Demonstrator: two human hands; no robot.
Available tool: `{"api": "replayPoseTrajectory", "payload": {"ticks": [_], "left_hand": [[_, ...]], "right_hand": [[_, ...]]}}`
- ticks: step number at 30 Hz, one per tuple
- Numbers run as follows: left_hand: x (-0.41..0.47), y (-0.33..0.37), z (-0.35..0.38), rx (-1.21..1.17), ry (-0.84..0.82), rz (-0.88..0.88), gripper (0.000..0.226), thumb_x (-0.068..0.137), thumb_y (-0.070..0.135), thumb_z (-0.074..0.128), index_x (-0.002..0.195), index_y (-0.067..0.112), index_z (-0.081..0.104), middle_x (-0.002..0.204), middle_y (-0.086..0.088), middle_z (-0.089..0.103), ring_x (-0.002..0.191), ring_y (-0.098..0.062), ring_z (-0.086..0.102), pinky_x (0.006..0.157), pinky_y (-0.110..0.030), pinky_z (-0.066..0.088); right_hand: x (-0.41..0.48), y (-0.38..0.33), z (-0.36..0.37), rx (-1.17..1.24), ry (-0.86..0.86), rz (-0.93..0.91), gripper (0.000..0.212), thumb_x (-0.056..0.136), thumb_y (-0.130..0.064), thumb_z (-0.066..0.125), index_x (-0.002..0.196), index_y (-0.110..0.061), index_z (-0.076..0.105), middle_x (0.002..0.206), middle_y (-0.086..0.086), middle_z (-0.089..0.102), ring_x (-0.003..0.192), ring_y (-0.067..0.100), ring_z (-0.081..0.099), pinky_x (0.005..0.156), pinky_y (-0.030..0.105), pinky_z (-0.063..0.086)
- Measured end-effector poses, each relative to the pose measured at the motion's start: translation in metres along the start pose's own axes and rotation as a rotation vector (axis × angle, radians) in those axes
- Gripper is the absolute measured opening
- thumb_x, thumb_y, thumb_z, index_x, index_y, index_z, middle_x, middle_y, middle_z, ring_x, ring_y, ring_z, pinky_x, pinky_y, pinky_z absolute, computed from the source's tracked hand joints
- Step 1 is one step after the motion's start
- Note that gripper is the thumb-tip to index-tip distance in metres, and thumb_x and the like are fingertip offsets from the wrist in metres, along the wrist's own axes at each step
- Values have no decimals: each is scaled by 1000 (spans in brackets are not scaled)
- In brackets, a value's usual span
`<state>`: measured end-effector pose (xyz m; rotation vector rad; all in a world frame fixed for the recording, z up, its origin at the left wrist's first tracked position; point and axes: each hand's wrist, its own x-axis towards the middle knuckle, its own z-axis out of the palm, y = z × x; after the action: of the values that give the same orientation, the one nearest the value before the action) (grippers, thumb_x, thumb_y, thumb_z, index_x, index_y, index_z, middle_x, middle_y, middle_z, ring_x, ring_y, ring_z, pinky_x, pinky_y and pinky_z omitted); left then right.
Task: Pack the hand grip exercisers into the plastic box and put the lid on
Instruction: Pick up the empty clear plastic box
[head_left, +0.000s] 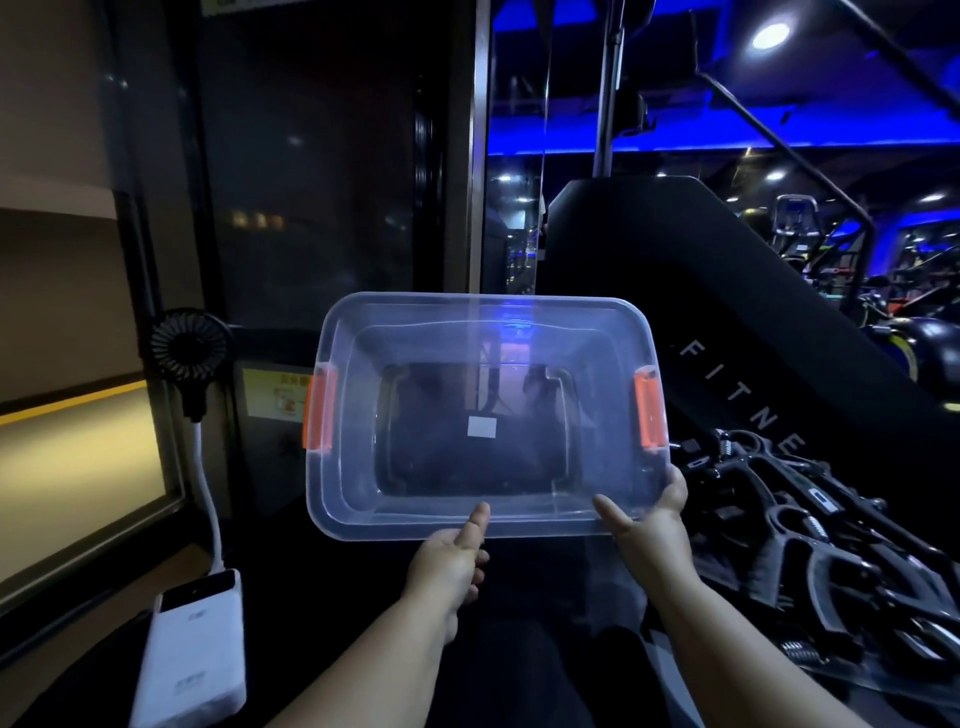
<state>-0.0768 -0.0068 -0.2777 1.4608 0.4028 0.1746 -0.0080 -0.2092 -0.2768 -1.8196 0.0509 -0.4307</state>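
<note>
Between the hands: the plastic box (483, 415) is held up in the air, tilted so its open inside faces the camera; its long axis runs from left to right.
Box state: clear walls, an orange latch (319, 410) on the left short end and another (649, 408) on the right short end; I see nothing inside, only a small white label on the bottom. No lid is visible.
Left hand: the left hand (452, 558) holds the near long rim, thumb on top, other fingers curled under (their contact with the box is hidden).
Right hand: the right hand (657, 525) grips the near right corner, thumb lying over the rim and fingers wrapped behind the wall.
Exercisers: the hand grip exercisers (810, 525), black with metal springs, lie in a tangled pile just to the right of the right hand, lower than the box.
Key relation: the pile is on the right-hand side, so the right hand is nearer to it.
Open room: dark empty space is below and before the hands, probably enough to set the box down.
Left side: a white power bank (192, 654) and a small fan (189, 348) stand well apart from the left hand.
Progress: judging from this, packing is not yet begun.
</note>
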Motion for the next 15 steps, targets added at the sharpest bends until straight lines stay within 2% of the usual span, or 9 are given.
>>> {"api": "replayPoseTrajectory", "payload": {"ticks": [3,7,12,15], "left_hand": [[6,1,7,-187,-34,-88,38,81,44,70,95,9,63,81,-5,63,65,-12,56,52,-19,49],[12,-4,12,-205,-53,-151,40,74,40,77,91,8,61,74,-2,57,54,-8,44,45,-15,40],[16,-3,11,-136,-36,-159,52,71,50,76,89,4,60,63,0,44,44,-7,26,39,-19,21],[15,2,7,49,42,-91,65,65,68,69,84,7,58,63,2,38,50,-10,27,45,-24,24]], "right_hand": [[4,4,4,16,14,2,93,79,-28,76,145,-35,11,126,9,52,101,24,55,85,31,40],[4,10,4,-2,6,2,92,80,-27,76,146,-31,12,125,6,52,98,20,52,82,29,38],[7,15,5,4,4,-16,93,79,-27,77,146,-33,14,124,3,55,101,20,56,84,30,42],[9,12,4,-7,21,-41,93,78,-30,78,148,-33,16,131,5,54,108,23,57,88,31,42]]}}
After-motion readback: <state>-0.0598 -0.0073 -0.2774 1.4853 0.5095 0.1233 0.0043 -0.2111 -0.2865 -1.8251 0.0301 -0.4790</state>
